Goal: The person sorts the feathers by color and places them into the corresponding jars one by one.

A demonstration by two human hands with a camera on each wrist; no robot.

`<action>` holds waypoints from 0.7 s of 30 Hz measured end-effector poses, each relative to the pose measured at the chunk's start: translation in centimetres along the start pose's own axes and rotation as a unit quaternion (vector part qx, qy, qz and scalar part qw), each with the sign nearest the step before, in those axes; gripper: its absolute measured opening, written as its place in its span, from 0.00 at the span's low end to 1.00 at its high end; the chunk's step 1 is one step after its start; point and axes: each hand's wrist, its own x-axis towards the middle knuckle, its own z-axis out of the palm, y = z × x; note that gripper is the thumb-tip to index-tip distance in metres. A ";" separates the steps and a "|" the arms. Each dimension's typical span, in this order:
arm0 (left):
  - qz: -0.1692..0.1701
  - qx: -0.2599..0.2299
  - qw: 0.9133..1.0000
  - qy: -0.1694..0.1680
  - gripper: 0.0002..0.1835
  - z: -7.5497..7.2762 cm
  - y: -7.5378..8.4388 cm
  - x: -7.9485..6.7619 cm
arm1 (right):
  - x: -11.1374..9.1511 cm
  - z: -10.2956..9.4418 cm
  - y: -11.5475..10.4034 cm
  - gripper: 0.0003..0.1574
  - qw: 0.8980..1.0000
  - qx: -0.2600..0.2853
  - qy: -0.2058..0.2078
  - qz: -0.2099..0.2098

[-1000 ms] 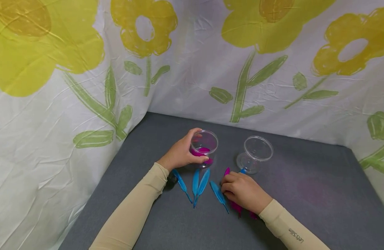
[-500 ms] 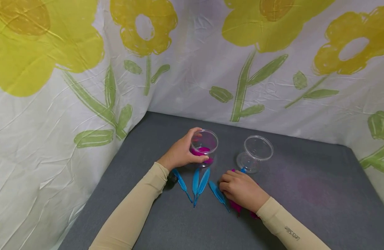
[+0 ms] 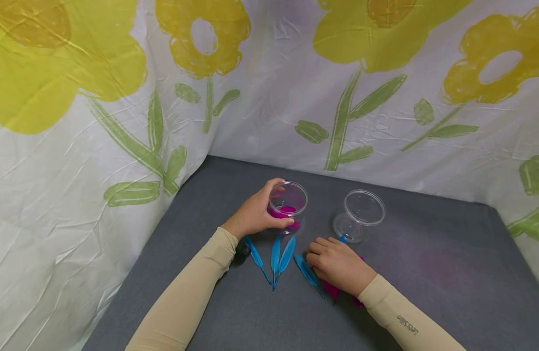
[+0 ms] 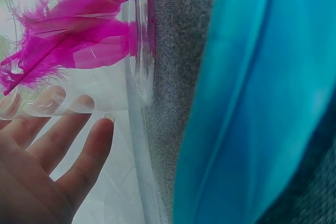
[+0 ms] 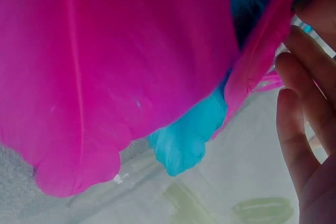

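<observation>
My left hand (image 3: 256, 212) grips a clear plastic cup (image 3: 301, 200) from its left side, thumb across the front. Magenta feathers (image 4: 94, 45) lie inside the cup, near its bottom. My right hand (image 3: 341, 265) is low over the table, fingers bent down, pinching a magenta feather (image 5: 262, 56) between thumb and forefinger in the right wrist view. Another magenta feather (image 3: 331, 291) shows below that hand, and a broad one (image 5: 105, 77) fills much of the right wrist view. A blue feather (image 3: 307, 274) lies just left of the right hand's fingertips.
Several more blue feathers (image 3: 275, 256) lie on the grey tabletop (image 3: 243, 317) in front of the cup. A second clear cup (image 3: 365, 207) stands behind the right hand, a blue feather tip (image 3: 342, 239) at its base. A flowered cloth (image 3: 260, 131) hangs behind the table.
My right hand has shifted slightly left, and the magenta feather tip that stuck out beyond its fingers is now hidden. The left hand and its cup stay almost in place.
</observation>
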 end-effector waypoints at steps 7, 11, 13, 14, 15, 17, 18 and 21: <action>-0.003 -0.007 1.000 -0.001 0.57 0.0 0.0 0.1 | 0.0 0.2 0.2 0.09 1.000 0.000 -0.001 0.007; -0.005 -0.005 1.000 -0.003 0.57 0.0 0.0 0.1 | 0.1 0.3 0.2 0.09 1.000 0.002 0.000 0.010; -0.005 -0.004 1.000 -0.003 0.57 0.0 0.0 0.2 | 0.2 0.3 0.2 0.10 1.000 0.002 0.003 0.012; -0.006 -0.004 1.000 -0.004 0.57 0.0 0.0 0.2 | 0.2 0.2 0.2 0.10 1.000 0.002 0.004 0.013; -0.006 -0.003 1.000 -0.003 0.57 0.0 -0.1 0.2 | 0.2 0.3 0.2 0.10 1.000 0.002 0.004 0.014; -0.008 -0.003 1.000 -0.002 0.57 0.0 -0.1 0.2 | 0.2 0.3 0.2 0.10 1.000 0.003 0.005 0.016; -0.007 -0.003 1.000 -0.001 0.57 0.1 -0.1 0.2 | 0.2 0.3 0.2 0.10 1.000 0.003 0.006 0.017; -0.006 -0.005 1.000 0.000 0.57 0.1 -0.2 0.2 | 0.3 0.4 0.3 0.10 1.000 0.002 0.007 0.017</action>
